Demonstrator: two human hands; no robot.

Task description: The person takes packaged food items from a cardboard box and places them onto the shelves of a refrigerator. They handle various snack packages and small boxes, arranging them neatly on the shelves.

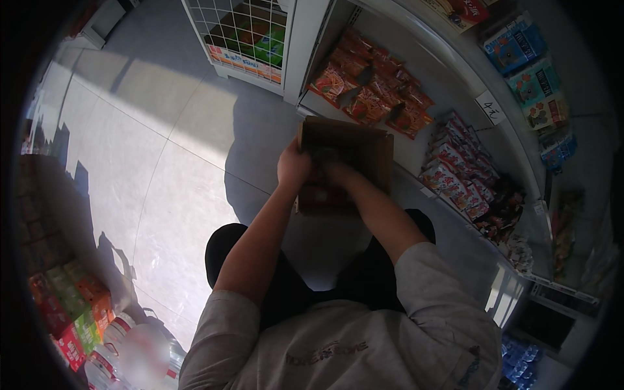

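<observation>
An open cardboard box point(382, 170) is in front of my knees, close to the lower shelf's front edge. My left hand point(294, 165) grips its left side wall, with part of the fingers hidden by the cardboard. Inside the box is my right hand point(339, 171), blurred and in shadow, so what the fingers touch cannot be made out. Dark reddish contents point(319, 195) show dimly in the box below the hands.
The lower shelf point(409, 153) bears orange-red snack packets point(373, 97) and white-red packets point(456, 170). A white wire-mesh rack point(243, 41) stands beyond. Blue packets point(516, 44) lie on the upper shelf. Coloured cartons point(80, 317) and large plastic bottles point(105, 360) stand at lower left.
</observation>
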